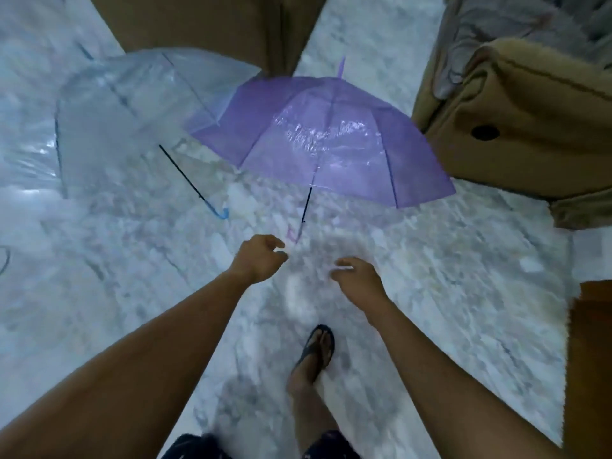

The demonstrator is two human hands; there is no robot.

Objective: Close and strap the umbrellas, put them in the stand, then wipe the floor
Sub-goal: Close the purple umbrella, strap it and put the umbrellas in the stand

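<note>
Seemingly, left hand nearly touches purple umbrella.

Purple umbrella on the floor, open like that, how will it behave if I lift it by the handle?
Probably light: the purple umbrella is thin see-through film on a slim shaft. Lying open on its rim, it may swing or roll when lifted. The canopy looks glossy, perhaps wet and slippery.
</note>
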